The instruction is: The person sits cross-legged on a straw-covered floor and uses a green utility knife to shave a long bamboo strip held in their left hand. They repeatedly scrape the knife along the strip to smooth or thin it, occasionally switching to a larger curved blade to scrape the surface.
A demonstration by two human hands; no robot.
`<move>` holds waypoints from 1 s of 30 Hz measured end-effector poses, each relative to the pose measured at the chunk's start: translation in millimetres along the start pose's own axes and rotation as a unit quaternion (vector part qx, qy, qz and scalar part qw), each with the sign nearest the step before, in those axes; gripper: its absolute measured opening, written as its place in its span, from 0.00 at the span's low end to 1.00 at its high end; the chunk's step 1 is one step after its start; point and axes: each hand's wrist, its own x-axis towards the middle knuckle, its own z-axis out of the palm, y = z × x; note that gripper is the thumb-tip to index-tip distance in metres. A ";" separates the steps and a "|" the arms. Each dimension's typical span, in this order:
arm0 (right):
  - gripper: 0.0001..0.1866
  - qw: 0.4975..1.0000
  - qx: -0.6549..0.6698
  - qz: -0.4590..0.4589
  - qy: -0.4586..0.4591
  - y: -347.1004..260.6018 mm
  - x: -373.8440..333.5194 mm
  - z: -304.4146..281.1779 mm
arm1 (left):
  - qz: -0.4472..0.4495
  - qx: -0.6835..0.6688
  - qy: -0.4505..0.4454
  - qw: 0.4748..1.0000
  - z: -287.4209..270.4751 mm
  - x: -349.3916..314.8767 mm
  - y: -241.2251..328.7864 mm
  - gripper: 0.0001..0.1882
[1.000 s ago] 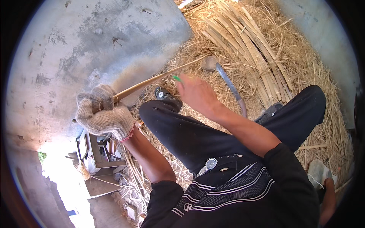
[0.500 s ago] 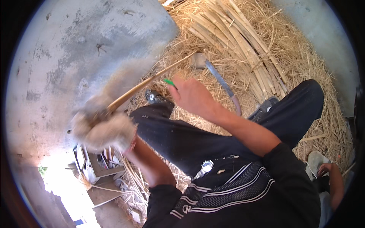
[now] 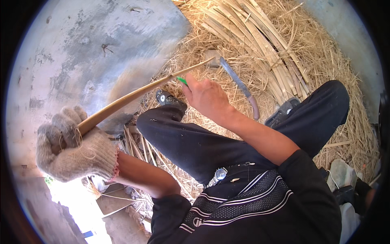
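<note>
My left hand (image 3: 73, 148), in a knitted work glove, is shut on the near end of a long thin bamboo strip (image 3: 138, 94) that runs up and right over my knee. My bare right hand (image 3: 207, 96) grips a small tool with a green handle (image 3: 181, 80) right against the strip, near its far part. The strip's tip (image 3: 205, 62) reaches the straw by a sickle-like blade.
A curved blade with a long handle (image 3: 239, 83) lies on the straw. Split bamboo strips (image 3: 260, 44) are stacked behind it on a straw heap (image 3: 325, 61). Grey concrete floor (image 3: 81, 49) is on the left. A wristwatch (image 3: 220, 174) hangs at my waist.
My left hand has pulled the strip toward me and to the left, after a fast blurred motion. My right hand stays by the strip above my knee.
</note>
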 end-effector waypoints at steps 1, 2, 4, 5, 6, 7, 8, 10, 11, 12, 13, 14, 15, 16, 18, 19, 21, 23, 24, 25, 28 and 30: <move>0.13 0.999 -0.020 -0.017 0.032 1.0 5.7 -1.6 | 0.000 -0.009 0.001 1.000 -0.1 3.0 -1.6 0.14; 0.13 1.000 -0.011 -0.008 0.012 -0.3 8.1 -2.6 | -0.001 -0.018 0.001 1.000 -3.5 7.6 -4.0 0.14; 0.12 1.000 -0.006 -0.007 -0.018 -8.2 7.4 -10.3 | -0.008 -0.006 0.056 0.998 8.3 4.8 -6.8 0.14; 0.12 1.000 -0.004 -0.005 -0.030 -11.4 7.4 -13.2 | -0.012 -0.011 0.048 0.999 5.5 6.6 -7.6 0.14; 0.12 0.999 -0.017 0.005 -0.026 -10.0 8.2 -9.3 | -0.017 -0.015 0.039 0.999 -1.1 9.5 -8.8 0.13; 0.11 0.999 -0.030 0.018 -0.025 -5.7 5.4 -1.5 | -0.025 -0.018 0.031 0.999 -4.4 9.9 -8.5 0.13; 0.11 0.998 -0.038 0.028 -0.035 -5.1 -0.9 10.0 | -0.016 -0.004 0.047 0.999 -3.6 7.3 -2.5 0.14; 0.10 0.999 -0.046 -0.001 0.005 0.3 0.4 18.2 | 0.004 0.012 0.074 0.997 10.7 3.9 1.3 0.15; 0.10 0.998 -0.053 -0.016 0.030 4.6 6.3 16.8 | 0.002 0.003 0.075 0.997 12.5 7.5 -4.5 0.15; 0.10 0.998 -0.036 -0.022 0.036 10.0 13.3 14.1 | 0.001 -0.006 0.076 0.997 11.5 12.7 -11.9 0.15; 0.10 1.000 -0.026 0.005 0.001 4.7 4.0 9.6 | -0.013 -0.009 0.072 0.997 9.2 12.8 -15.6 0.15; 0.11 0.999 -0.015 0.009 -0.029 -8.1 7.5 0.8 | 0.009 0.013 0.089 0.996 15.6 9.5 -12.6 0.15; 0.11 0.998 -0.004 0.014 -0.058 -22.9 9.7 -9.4 | 0.014 0.009 0.092 0.996 17.3 11.6 -8.9 0.15; 0.12 0.998 -0.026 -0.023 -0.056 -41.1 2.1 -14.7 | 0.012 0.015 0.094 0.995 11.6 10.9 -5.9 0.16; 0.12 0.997 -0.062 0.007 -0.038 1.1 17.9 5.3 | 0.006 0.015 0.097 0.995 21.1 2.6 -1.8 0.16; 0.12 0.996 -0.077 0.019 -0.034 17.5 21.7 19.0 | -0.008 0.006 0.082 0.997 14.8 5.1 -2.8 0.16; 0.10 0.993 -0.113 -0.035 0.017 19.4 27.7 17.6 | -0.024 -0.030 0.053 0.998 5.5 15.8 -5.5 0.16; 0.08 0.987 -0.129 -0.067 0.067 8.2 29.8 10.6 | -0.013 0.000 0.039 0.999 6.3 12.2 -11.1 0.15; 0.06 0.994 -0.108 -0.012 0.022 -1.3 20.4 10.4 | -0.008 0.014 0.032 0.999 6.9 11.0 -12.5 0.14; 0.06 0.996 -0.088 -0.024 -0.006 -21.3 19.5 -2.0 | -0.007 -0.002 0.020 1.000 6.2 15.7 -9.0 0.15; 0.05 0.995 -0.070 -0.009 -0.068 -19.5 11.3 -1.6 | -0.045 -0.040 -0.024 0.998 2.3 9.1 -2.4 0.16; 0.05 0.995 -0.090 0.005 -0.042 -2.9 11.2 9.9 | -0.042 -0.035 0.007 0.998 -1.9 11.0 -3.5 0.16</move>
